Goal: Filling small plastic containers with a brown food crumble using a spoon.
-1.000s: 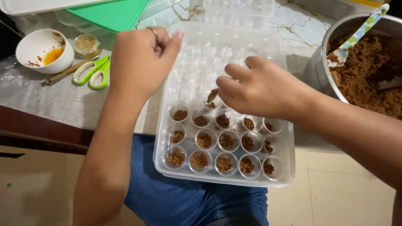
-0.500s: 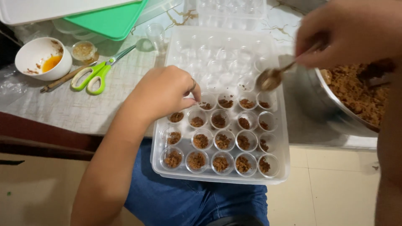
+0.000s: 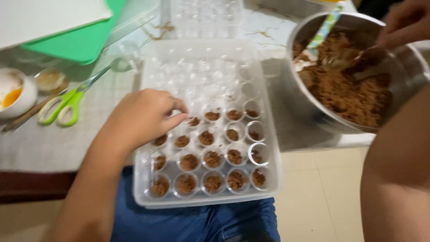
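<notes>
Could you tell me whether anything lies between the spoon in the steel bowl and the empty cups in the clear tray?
Nothing visible: only the bowl rim separates the spoon from the tray.

A pale, cloth-covered table [image 3: 53, 143] carries everything. At its centre sits a clear plastic tray [image 3: 148, 80] of small cups, its near edge jutting past the table's front. At two o'clock from the tray stands a steel bowl [image 3: 412, 76] of brown crumbly mix. At nine o'clock lie green-handled scissors [image 3: 62, 107], with a white bowl [image 3: 20, 94] beyond them. At eleven o'clock rests a green board [image 3: 80, 40].
</notes>
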